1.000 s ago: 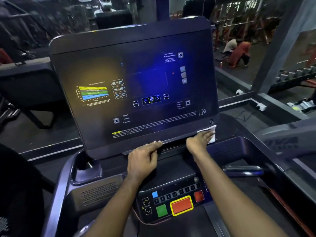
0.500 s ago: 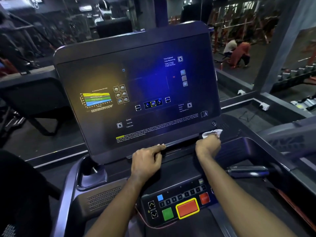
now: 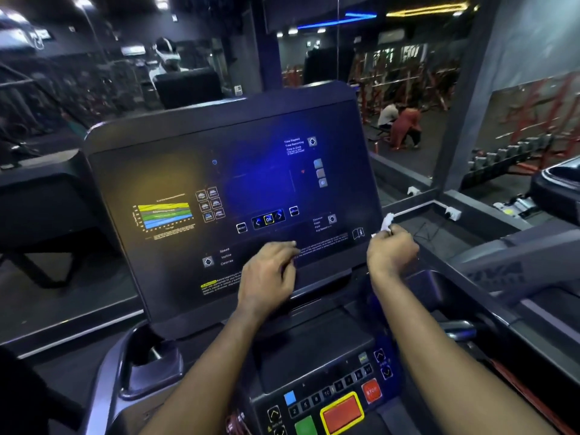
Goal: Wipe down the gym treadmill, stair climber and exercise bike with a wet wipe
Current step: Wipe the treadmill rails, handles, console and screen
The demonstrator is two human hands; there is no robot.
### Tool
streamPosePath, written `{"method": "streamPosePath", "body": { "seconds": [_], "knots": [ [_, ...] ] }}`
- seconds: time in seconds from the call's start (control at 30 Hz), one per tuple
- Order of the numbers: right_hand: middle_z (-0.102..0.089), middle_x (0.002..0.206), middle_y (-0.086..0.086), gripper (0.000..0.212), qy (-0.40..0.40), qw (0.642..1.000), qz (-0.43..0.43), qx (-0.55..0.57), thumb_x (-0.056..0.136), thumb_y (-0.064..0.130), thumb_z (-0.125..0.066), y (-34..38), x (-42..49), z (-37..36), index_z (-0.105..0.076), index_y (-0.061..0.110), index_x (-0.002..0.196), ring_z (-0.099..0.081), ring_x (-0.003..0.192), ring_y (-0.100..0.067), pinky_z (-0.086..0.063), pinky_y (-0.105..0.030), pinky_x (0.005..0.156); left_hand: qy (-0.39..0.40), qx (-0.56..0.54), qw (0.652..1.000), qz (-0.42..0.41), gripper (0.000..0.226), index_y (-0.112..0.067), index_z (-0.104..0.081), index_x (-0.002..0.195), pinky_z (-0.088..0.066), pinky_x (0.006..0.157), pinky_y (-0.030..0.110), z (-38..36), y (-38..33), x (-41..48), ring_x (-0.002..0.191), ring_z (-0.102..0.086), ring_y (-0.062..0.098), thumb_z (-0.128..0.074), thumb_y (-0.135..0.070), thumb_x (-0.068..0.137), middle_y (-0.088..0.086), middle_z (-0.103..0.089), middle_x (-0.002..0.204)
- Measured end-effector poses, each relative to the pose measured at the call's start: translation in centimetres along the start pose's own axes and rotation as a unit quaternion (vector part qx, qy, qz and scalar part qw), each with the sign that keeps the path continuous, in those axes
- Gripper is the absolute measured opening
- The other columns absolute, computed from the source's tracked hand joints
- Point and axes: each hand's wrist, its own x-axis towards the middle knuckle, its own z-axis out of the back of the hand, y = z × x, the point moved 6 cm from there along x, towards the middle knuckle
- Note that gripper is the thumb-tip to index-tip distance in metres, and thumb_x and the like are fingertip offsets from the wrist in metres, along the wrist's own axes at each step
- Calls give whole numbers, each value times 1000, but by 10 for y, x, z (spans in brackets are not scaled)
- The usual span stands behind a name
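- Head cam looks down at the treadmill's big dark glossy console panel (image 3: 175,171), which is lit with a coloured chart and small icons.
- The right hand (image 3: 392,251) is up at the panel's right edge, close to its lower right corner. Its fingers are curled and pinching a crumpled white wet wipe (image 3: 387,221).
- The wipe sticks up out of the top of that hand, right alongside the panel's right edge. I honestly can't tell whether it's touching the panel.
- The left hand (image 3: 268,274) is well apart from the wipe, in front of the lower middle of the panel, over the small printed text. Its fingers are loosely curled with nothing in them. It's a bit blurred, so I can't tell if the fingertips touch the glass.
- Below both forearms, at the near edge of the console, is the black button pad (image 3: 332,394). It has a green square button (image 3: 305,426), an orange-red button with a yellow border (image 3: 342,412) and a round red STOP button (image 3: 372,391).
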Motion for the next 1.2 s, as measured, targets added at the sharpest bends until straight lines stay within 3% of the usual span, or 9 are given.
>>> {"method": "streamPosePath", "body": {
  "seconds": [0.23,0.3,0.47,0.6,0.7,0.8,0.97,1.13,1.2],
  "knots": [
    [-69,80,-23,21,0,991,125,43,88,3,-50,119,15,-8,-70,7,84,-63,80,-42,-39,-35,66,-27,69,996,-54,41,-7,-67,128,-42,112,46,48,-4,98,132,-53,31,-64,-9,87,9,-61,140],
    [-69,82,-23,23,3,987,157,38,88,2,-49,151,19,-12,-68,12,80,-63,81,-43,-45,-39,67,-24,95,994,-49,50,-7,-60,138,-33,119,45,66,-1,126,141,-44,31,-65,-12,89,11,-52,150],
    [-72,94,-19,31,-50,984,163,50,90,3,-52,216,36,-13,-77,18,102,-66,92,-42,-52,-40,77,2,177,982,-71,70,-10,-34,157,-12,126,43,100,13,193,155,-18,27,-60,-29,95,9,-26,166],
    [-73,101,-17,39,-28,985,167,39,88,-3,-48,248,64,-27,-73,17,111,-67,97,-42,-53,-41,79,50,221,973,-40,72,-14,-20,161,-5,126,42,97,30,226,156,-10,22,-48,-43,101,4,-16,169],
    [-62,130,-22,38,52,956,288,0,90,1,-50,262,58,-63,-60,6,126,-57,124,-40,-47,-42,96,-9,242,970,-21,64,-16,-33,158,-15,121,40,95,31,239,148,-29,22,-44,-47,102,1,-37,161],
    [-18,166,-21,65,128,899,415,-60,102,23,-45,243,36,-101,-23,-3,157,-14,156,-29,-15,-39,126,-83,278,957,4,57,-20,-50,146,-30,104,44,93,23,250,128,-43,24,-42,-52,100,-2,-54,139],
    [-8,168,-18,68,126,930,345,-25,109,41,-28,252,76,-107,-11,-1,160,-2,157,-25,-4,-39,128,-115,256,957,76,35,-19,-59,116,-30,104,47,80,24,268,114,-52,26,-46,-47,98,1,-65,114],
    [-12,168,-11,71,117,859,496,-43,105,47,-25,221,37,-112,-17,4,160,-10,157,-23,-11,-38,128,-165,211,960,85,20,-17,-59,107,-32,111,42,77,23,269,104,-59,26,-55,-33,96,3,-67,101],
    [-14,168,-13,68,102,892,438,-48,107,44,-27,221,66,-109,-15,4,161,-10,157,-24,-11,-40,128,-166,213,959,83,19,-18,-59,108,-33,106,41,77,24,270,102,-58,26,-56,-32,96,2,-67,100]
  ]
}}
